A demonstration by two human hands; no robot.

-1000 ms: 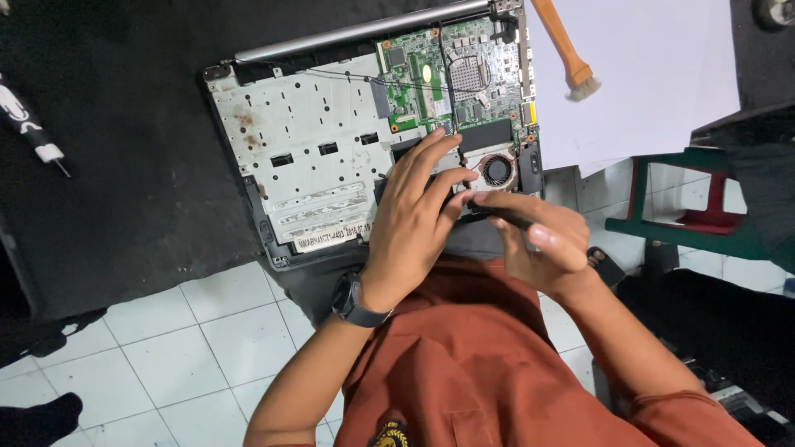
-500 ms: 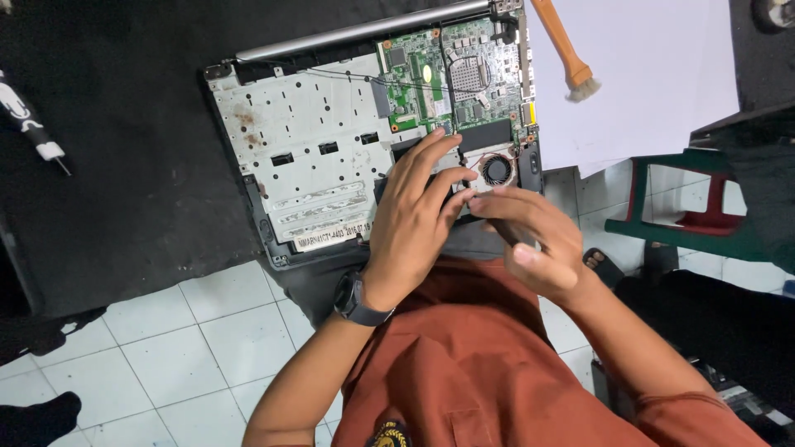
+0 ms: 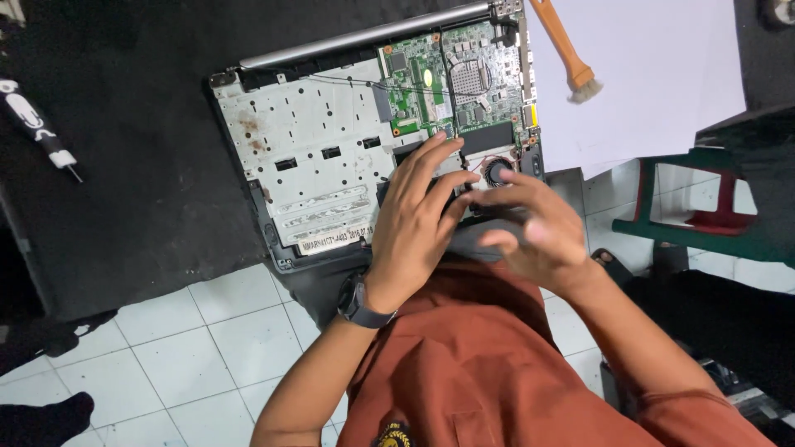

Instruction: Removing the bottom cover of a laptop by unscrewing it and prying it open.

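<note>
An opened laptop (image 3: 331, 165) lies on the dark counter (image 3: 124, 165), centre frame; its green circuit board (image 3: 447, 79) looks fragile, best gripped by the edges. Left hand (image 3: 418, 223) spread flat near the fan (image 3: 497, 172); right hand (image 3: 530, 232) blurred, grip unclear.

The laptop (image 3: 331, 157) lies opened up on the black tabletop (image 3: 132, 165), its bottom cover off, hinge edge away from the person. A pale metal plate fills its left part; the green board (image 3: 451, 79) sits at the right. The round fan (image 3: 497, 171) lies below the board, by the fingertips
</note>
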